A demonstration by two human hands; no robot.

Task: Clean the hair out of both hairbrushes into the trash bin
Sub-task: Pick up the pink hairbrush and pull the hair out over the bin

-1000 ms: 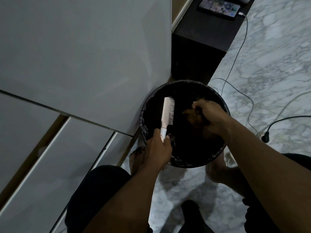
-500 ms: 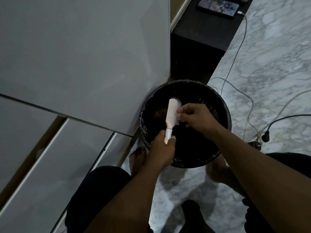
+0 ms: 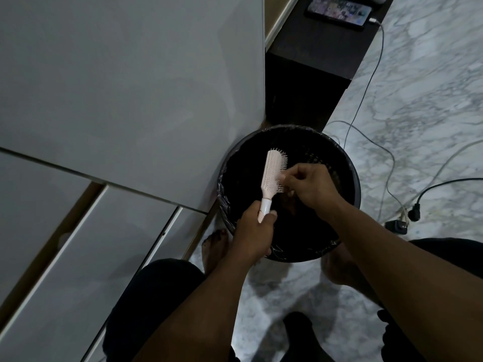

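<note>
The handle of a pale pink hairbrush [image 3: 272, 173] was gripped by the closed left hand [image 3: 254, 231], with the brush held upright over the black-lined trash bin [image 3: 347, 178]. Its bristles were pinched by the right hand [image 3: 309, 188]; whether hair was caught could not be told. Beyond, 1 phone [image 3: 338, 10] lay on a dark shelf [image 3: 321, 45].
</note>
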